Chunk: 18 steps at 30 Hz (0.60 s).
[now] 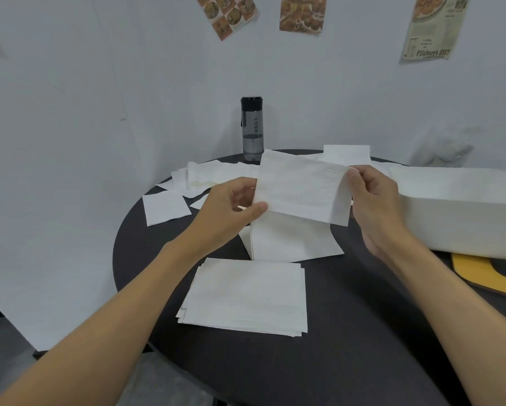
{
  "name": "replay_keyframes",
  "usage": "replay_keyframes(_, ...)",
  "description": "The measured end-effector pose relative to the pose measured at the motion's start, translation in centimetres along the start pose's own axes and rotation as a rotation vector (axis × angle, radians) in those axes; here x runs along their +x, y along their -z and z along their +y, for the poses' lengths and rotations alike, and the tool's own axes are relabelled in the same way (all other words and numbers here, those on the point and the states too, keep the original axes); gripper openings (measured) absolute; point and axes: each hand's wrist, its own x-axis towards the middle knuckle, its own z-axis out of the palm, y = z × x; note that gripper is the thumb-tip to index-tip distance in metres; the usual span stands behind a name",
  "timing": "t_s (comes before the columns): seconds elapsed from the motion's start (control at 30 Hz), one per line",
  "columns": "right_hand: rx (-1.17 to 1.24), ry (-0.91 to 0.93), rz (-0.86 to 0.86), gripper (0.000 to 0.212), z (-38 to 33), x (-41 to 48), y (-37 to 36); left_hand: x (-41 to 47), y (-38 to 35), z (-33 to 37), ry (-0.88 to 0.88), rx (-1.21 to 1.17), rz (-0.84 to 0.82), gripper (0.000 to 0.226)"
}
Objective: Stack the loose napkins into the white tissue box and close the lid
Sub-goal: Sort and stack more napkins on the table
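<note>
A: From the head camera, what sits around the hands?
B: A dark round table (363,347). A neat stack of napkins (246,297) lies nearest the person, loose napkins (205,177) are scattered at the far left, and a grey water bottle (252,128) stands upright at the far edge, by the wall. Food posters (301,13) hang above.
A: And the grip?
B: The left hand (231,209) pinches the raised napkin (301,191) at its left edge, thumb in front. The right hand (375,206) pinches its upper right corner. The napkin hangs over the table's middle and screens part of the scatter behind it.
A: The white tissue box (462,209)?
B: On the table at the right, just beside the right hand, its far end cut off by the frame.
A: Anything unclear?
B: I cannot tell whether the sheet (293,241) below the raised napkin is part of it or separate. A yellow board (480,276) by the box is cut off, and a pale crumpled shape (442,148) behind the box is too faint to name.
</note>
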Motion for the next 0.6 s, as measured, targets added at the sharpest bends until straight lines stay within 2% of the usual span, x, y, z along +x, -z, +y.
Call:
replay_keyframes(0.2, 0.009, -0.023, -0.027, 0.026, -0.3, -0.3, -0.1, 0.4, -0.3, 0.5, -0.001, 0.032, 0.073, 0.015)
replay_keyframes(0.4, 0.106, -0.038, -0.08, 0.024, -1.0, -0.6, -0.1, 0.7, -0.4, 1.1, -0.03, 0.044, 0.118, 0.016)
replay_keyframes(0.47, 0.12, -0.05, -0.07, 0.018, -1.1, -0.7, -0.1, 0.8, -0.5, 1.2, -0.028, 0.055, 0.149, 0.014)
replay_keyframes(0.6, 0.134, -0.024, -0.026, 0.038, -1.8, -0.5, 0.1, 0.9, -0.3, 1.8, -0.038, -0.01, 0.194, 0.02)
